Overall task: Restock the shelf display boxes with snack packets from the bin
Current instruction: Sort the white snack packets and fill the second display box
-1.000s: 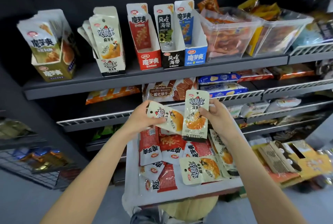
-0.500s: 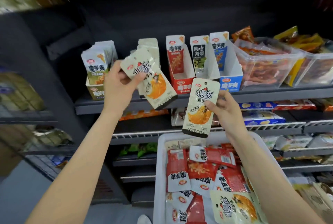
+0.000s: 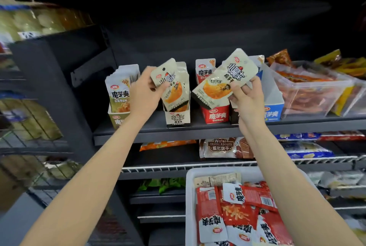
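My left hand (image 3: 143, 95) pinches a cream snack packet (image 3: 172, 87) whose lower end sits inside the cream display box (image 3: 178, 120) on the dark shelf (image 3: 198, 130). My right hand (image 3: 247, 97) grips a second cream packet (image 3: 223, 81), tilted, in front of the red display box (image 3: 215, 115). Right of the red box, my right hand hides most of a black box, and past it a blue box (image 3: 274, 114) shows. An olive box (image 3: 118, 107) of packets stands at the left. The white bin (image 3: 191, 206) at the lower right holds several red packets (image 3: 237, 214).
Clear plastic tubs (image 3: 309, 91) of orange and yellow snacks stand on the shelf to the right. Wafer biscuit packs (image 3: 221, 147) and blue packs (image 3: 309, 151) lie on the shelf below. A wire rack (image 3: 29, 146) with blurred goods is at the left.
Both hands rose from the bin to the shelf. The left packet now dips into the cream box, and the right packet has lifted and tilted in front of the red box.
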